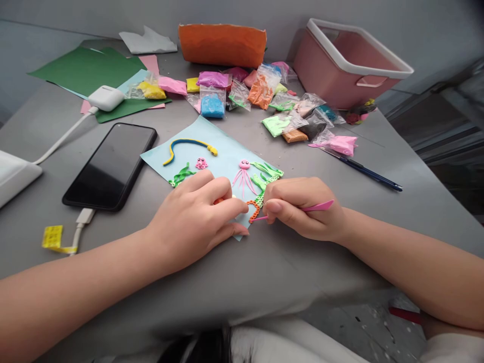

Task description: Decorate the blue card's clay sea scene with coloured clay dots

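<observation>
A light blue card (223, 146) lies on the grey table (264, 262) with small clay figures stuck on it: a blue and yellow curve (189, 145), pink octopus shapes (244, 169) and green weeds (266, 174). My left hand (196, 217) rests on the card's near corner, fingers curled, with a bit of orange clay showing under them. My right hand (302, 206) pinches a thin pink modelling tool (298, 209). The tool's tip touches an orange clay piece (252, 206) on the card.
A black phone (111, 166) on a charging cable lies at the left, near a white earbud case (106, 97) and green paper (86, 68). Several bags of coloured clay (260, 93) lie behind the card. A pink bin (348, 63), an orange pouch (223, 44) and a dark pen (366, 171) are nearby.
</observation>
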Tool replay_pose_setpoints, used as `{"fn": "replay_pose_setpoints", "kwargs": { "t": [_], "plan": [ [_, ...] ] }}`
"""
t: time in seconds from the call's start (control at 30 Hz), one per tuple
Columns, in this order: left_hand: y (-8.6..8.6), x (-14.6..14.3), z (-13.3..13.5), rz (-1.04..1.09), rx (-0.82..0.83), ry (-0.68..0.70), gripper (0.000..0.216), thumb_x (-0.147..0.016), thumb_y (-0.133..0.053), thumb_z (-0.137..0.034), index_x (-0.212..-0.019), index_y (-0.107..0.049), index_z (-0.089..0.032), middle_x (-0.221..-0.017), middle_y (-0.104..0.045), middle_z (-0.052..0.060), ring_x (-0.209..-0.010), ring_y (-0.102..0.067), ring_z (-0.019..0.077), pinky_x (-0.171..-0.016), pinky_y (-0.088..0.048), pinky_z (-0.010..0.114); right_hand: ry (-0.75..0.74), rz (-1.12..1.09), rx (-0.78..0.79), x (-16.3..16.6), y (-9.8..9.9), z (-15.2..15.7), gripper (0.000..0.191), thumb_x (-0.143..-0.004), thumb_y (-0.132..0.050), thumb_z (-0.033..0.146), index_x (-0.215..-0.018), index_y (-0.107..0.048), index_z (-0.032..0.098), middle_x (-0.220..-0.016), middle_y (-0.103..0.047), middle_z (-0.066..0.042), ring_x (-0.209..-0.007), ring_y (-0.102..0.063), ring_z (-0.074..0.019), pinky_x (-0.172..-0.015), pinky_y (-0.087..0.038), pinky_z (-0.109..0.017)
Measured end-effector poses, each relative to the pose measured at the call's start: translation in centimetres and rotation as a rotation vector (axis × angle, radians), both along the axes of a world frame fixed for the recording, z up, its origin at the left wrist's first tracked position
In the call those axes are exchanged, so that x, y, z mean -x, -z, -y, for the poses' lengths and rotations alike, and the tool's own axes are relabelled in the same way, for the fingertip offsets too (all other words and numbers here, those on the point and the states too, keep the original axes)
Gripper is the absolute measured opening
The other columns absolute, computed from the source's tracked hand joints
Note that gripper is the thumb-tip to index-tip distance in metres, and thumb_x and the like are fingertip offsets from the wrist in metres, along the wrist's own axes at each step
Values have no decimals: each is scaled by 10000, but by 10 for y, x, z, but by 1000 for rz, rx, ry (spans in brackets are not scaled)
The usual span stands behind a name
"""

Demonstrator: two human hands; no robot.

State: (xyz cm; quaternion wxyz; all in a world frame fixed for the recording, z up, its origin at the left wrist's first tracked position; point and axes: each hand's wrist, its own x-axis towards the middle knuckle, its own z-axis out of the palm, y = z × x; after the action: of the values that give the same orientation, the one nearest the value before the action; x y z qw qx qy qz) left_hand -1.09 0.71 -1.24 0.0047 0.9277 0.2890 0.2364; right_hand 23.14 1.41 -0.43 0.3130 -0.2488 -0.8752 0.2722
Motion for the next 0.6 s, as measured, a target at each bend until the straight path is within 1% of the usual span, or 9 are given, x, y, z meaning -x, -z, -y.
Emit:
{"fn": "replay_pose_setpoints", "kwargs": {
  "t": [0.13,0.23,0.37,0.6],
  "plan": [
    [1,0,0,-11,0,17,193,-969,-619,-361,-920,-751,-228,-836,-621,45,-735,-424,194,-736,-427,336,11,-117,159,-1,0,0,434,-1079,-418,371,-714,-551,177,-612,-603,-4,-560,-553,-98,-508,-405,-230],
    [1,0,0,-20,9,14,196,-970,-616,-362,-921,-754,-230,-825,-620,44,-730,-424,191,-735,-427,333,25,-160,200,-2,0,0,441,-1076,-415,399,-736,-587,178,-628,-620,-9,-574,-568,-106,-526,-436,-242],
    [1,0,0,-21,14,19,202,-970,-614,-365,-936,-751,-221,-824,-616,45,-727,-420,196,-734,-427,339,13,-141,189,-2,-1,1,456,-1075,-420,403,-714,-583,177,-612,-601,-3,-567,-551,-101,-525,-422,-240],
    [0,0,0,3,30,44,165,-966,-622,-314,-926,-749,-217,-817,-607,42,-730,-412,200,-720,-413,335,-17,-68,86,0,-1,1,422,-1078,-432,310,-692,-524,169,-601,-578,-1,-560,-523,-85,-509,-360,-233]
  ]
}}
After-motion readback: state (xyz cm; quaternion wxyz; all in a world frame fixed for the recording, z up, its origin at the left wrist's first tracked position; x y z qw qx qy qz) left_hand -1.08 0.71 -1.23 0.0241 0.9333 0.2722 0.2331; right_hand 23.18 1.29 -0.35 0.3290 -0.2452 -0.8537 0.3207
